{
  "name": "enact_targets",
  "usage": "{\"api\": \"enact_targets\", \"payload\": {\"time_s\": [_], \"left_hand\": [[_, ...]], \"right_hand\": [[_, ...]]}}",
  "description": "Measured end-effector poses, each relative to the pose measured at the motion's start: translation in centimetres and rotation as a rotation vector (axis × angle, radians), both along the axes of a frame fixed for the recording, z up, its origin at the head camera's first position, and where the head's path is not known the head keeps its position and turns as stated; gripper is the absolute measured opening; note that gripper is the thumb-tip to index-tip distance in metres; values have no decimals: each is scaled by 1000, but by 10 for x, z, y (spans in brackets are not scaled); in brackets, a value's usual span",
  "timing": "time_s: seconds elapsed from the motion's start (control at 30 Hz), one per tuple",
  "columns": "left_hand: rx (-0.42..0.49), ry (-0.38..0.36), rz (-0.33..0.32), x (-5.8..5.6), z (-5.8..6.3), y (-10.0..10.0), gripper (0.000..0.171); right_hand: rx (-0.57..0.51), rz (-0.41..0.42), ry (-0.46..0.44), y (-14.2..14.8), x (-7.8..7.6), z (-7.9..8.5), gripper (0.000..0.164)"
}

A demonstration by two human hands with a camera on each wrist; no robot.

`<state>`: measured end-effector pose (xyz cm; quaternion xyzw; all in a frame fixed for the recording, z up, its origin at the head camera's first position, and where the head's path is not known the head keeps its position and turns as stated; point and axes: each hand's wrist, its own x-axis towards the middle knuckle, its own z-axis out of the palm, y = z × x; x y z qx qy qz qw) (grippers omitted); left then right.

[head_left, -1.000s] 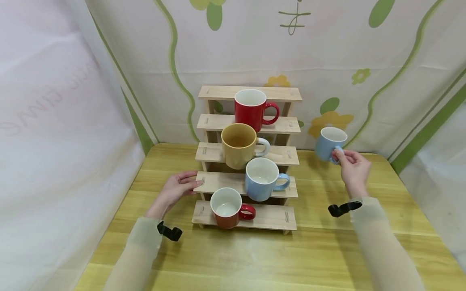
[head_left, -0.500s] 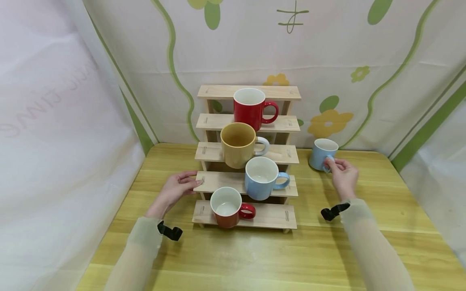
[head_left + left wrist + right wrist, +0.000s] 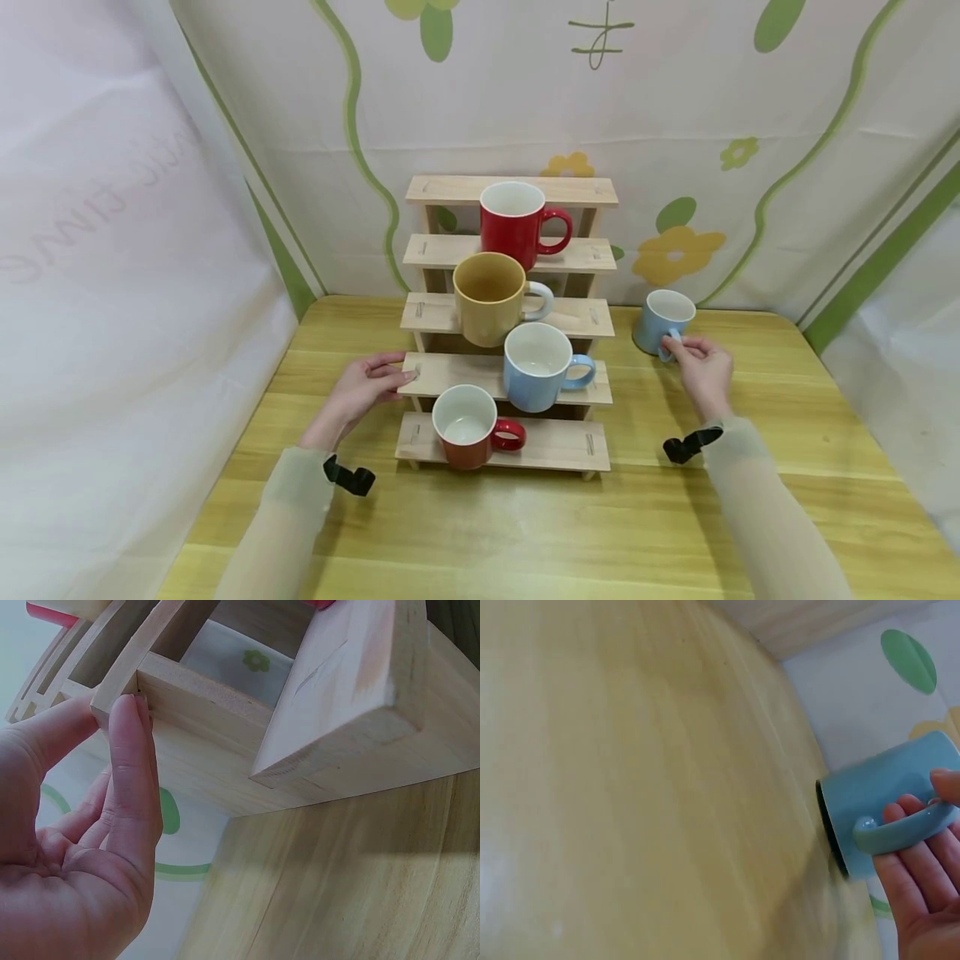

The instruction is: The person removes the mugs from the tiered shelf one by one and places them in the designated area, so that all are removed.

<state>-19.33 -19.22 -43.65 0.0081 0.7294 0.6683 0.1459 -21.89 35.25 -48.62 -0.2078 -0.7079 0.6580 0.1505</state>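
Note:
My left hand [image 3: 360,392] pinches the left end of the second-lowest shelf of a stepped wooden rack [image 3: 450,375]. In the left wrist view, thumb and fingertips meet at the corner of that shelf board [image 3: 124,682]. At the back right of the table, my right hand [image 3: 703,375] holds a light blue mug [image 3: 660,325] by its handle. The right wrist view shows fingers curled through the mug's handle [image 3: 904,831] with the thumb on top; its base is close to the tabletop.
On the rack stand a red mug [image 3: 508,232], a yellow mug with a white handle [image 3: 486,312], another light blue mug [image 3: 531,383] and a brownish-red mug with a red handle [image 3: 467,450]. A patterned cloth [image 3: 495,92] hangs behind the wooden table [image 3: 480,542].
My right hand has brought the light blue mug down and slightly left, toward the tabletop beside the rack. The left hand has stayed at the shelf end.

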Motion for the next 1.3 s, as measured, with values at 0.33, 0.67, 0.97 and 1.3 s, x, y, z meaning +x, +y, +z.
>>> {"api": "enact_targets", "payload": {"time_s": [0.33, 0.67, 0.97, 1.3], "left_hand": [[-5, -18, 10, -1, -1, 0, 56], [4, -8, 6, -1, -1, 0, 56], [7, -30, 0, -1, 0, -1, 56], [-31, -26, -17, -4, 3, -2, 52]], "right_hand": [[16, 39, -38, 8, 9, -4, 37], [20, -125, -12, 16, 17, 28, 57], [121, -51, 215, -4, 18, 95, 55], [194, 194, 380, -42, 21, 150, 42]]}}
